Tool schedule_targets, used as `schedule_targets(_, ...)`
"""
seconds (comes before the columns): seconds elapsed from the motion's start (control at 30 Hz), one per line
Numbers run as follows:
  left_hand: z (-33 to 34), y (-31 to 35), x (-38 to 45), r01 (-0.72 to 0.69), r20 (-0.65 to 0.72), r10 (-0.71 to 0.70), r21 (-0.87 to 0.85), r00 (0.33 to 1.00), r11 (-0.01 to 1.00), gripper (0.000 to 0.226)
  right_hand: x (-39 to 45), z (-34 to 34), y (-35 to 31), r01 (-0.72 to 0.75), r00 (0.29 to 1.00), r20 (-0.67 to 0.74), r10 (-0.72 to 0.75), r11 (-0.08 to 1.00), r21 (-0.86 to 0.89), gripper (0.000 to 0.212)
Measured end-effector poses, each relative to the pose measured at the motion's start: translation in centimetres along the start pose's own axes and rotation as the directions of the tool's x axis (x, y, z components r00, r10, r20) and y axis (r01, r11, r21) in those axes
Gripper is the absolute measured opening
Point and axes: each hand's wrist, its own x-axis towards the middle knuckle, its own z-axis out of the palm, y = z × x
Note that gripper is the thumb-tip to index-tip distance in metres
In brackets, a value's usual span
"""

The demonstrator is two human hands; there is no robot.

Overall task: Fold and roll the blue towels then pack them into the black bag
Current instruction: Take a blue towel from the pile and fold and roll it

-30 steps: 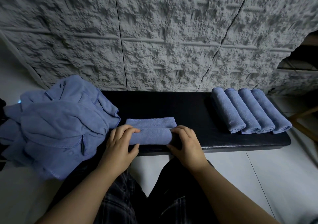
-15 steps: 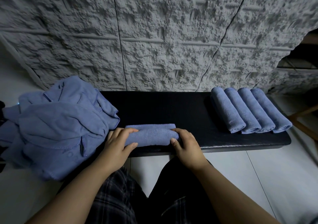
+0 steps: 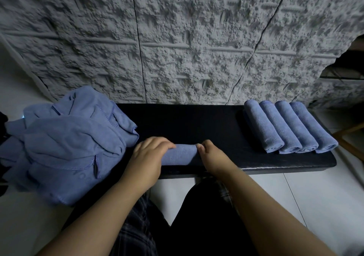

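Rough grey textured wall (image 3: 177, 49) behind; black padded tabletop (image 3: 197, 123) running left to right along its foot.

Item in hand: blue towel roll (image 3: 180, 154), at the near edge of the tabletop, left of centre. Long axis left to right, parallel to the near edge; ends point left and right. Roll looks complete, no flat tail showing.

Left hand (image 3: 146, 157): fingers curled over the roll's left end, gripping it. Right hand (image 3: 209, 153): fingers bent, tips pinching the roll's right end.

Step, as judged: rolling of the fifth towel finishing; transfer comes next. The move calls for firm hold at both ends so the roll does not unwind, and a turn of its axis to match the finished set.

Finished rolls (image 3: 289, 127): four, touching side by side at the right end, long axes near to far, slightly slanted.

Unfolded towel pile (image 3: 69, 143): loose heap at the left end, overhanging the near edge.

Black bag: not identifiable in view.
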Motion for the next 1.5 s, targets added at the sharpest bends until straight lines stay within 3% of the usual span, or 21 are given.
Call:
schedule_targets(0.03,0.1,0.4,0.2,-0.039,0.025,0.038,0.014,0.999,0.999,0.065,0.3,-0.3,-0.4,-0.04,0.999,0.02,0.04,0.999,-0.018,0.036)
schedule_targets(0.13,0.2,1.2,0.5,-0.033,0.09,0.025,0.093,0.996,0.995,0.05,0.9,-0.4,-1.0,-0.143,0.99,0.002,0.144,0.984,-0.101,0.041)
schedule_targets(0.2,0.4,1.4,0.5,-0.035,0.162,0.007,0.167,0.987,0.985,0.049,1.0,0.2,-1.3,-0.165,0.982,-0.135,0.132,0.948,-0.273,0.041)
schedule_targets(0.23,0.6,1.2,0.5,-0.049,0.19,0.012,0.192,0.982,0.98,0.05,0.8,0.6,-1.4,-0.115,0.964,-0.264,0.014,0.922,-0.37,0.035)
schedule_targets(0.3,0.8,0.6,0.5,-0.073,0.214,0.022,0.234,0.977,0.969,0.052,0.5,1.5,-1.4,0.048,0.835,-0.451,-0.316,0.858,-0.512,0.022)
schedule_targets(0.37,0.8,0.3,0.7,-0.085,0.245,0.019,0.261,0.969,0.962,0.052,-0.1,2.6,-1.5,0.234,0.723,-0.447,-0.526,0.796,-0.558,0.028)
schedule_targets(0.43,0.9,0.0,0.9,-0.086,0.244,0.023,0.251,0.969,0.964,0.052,-0.9,4.1,-1.6,0.348,0.74,-0.335,-0.583,0.759,-0.551,0.038)
schedule_targets(0.6,1.3,-0.9,0.9,-0.069,0.213,0.05,0.084,0.976,0.994,0.054,-0.9,5.5,0.2,0.34,0.789,-0.232,-0.569,0.719,-0.607,0.056)
schedule_targets(0.83,2.1,-1.7,0.7,-0.008,0.204,0.018,-0.05,0.979,0.999,0.061,0.0,4.6,0.5,0.42,0.817,-0.159,-0.554,0.76,-0.496,0.059)
schedule_targets(1.0,1.9,-1.9,1.4,0.072,0.18,-0.039,-0.178,0.983,0.981,0.064,-0.2,4.4,-0.1,0.431,0.805,-0.209,-0.555,0.789,-0.437,0.062)
schedule_targets(1.1,1.4,-2.0,1.0,0.181,0.158,-0.144,-0.254,0.977,0.95,0.065,-0.1,4.4,0.0,0.432,0.795,-0.23,-0.562,0.79,-0.435,0.059)
schedule_targets(1.2,0.6,-1.6,0.1,0.244,0.146,-0.205,-0.356,0.968,0.902,0.036,0.0,4.4,0.2,0.416,0.795,-0.256,-0.55,0.801,-0.43,0.052)
schedule_targets(1.37,0.4,-1.1,-1.5,0.239,0.253,-0.152,-0.366,0.956,0.899,0.049,-0.4,3.7,0.9,0.333,0.822,-0.293,-0.489,0.829,-0.449,0.052)
schedule_targets(1.5,1.5,0.4,-1.8,0.167,0.302,-0.07,-0.307,0.951,0.937,0.06,-1.0,3.5,1.9,0.232,0.785,-0.481,-0.391,0.905,-0.357,0.044)
